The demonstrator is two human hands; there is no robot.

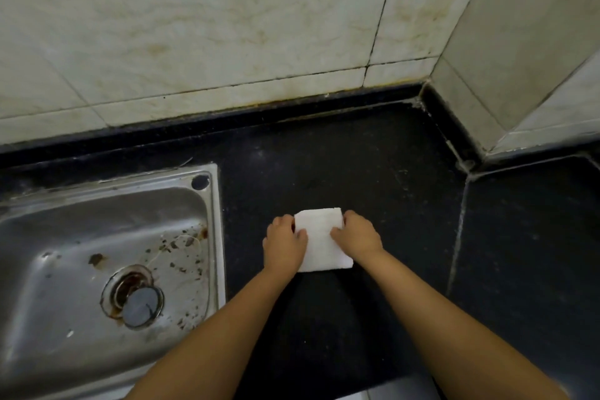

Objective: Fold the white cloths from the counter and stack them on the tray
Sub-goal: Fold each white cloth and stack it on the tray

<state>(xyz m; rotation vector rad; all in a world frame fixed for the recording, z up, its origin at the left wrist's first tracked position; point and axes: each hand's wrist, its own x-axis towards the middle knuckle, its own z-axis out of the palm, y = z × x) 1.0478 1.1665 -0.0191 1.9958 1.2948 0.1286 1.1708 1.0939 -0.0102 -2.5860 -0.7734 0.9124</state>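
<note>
A small white cloth (321, 242), folded into a rectangle, lies on the black counter (373, 178) to the right of the sink. My left hand (284, 245) grips its left edge, thumb on top and fingers curled at the far corner. My right hand (357, 235) grips its right edge the same way. Both hands cover the cloth's sides. No tray is in view.
A stained steel sink (97, 256) with a drain plug (141, 307) fills the left side, its rim close to my left hand. Tiled walls (227, 26) close the back and the right corner. A grout seam (457, 237) crosses the counter to the right.
</note>
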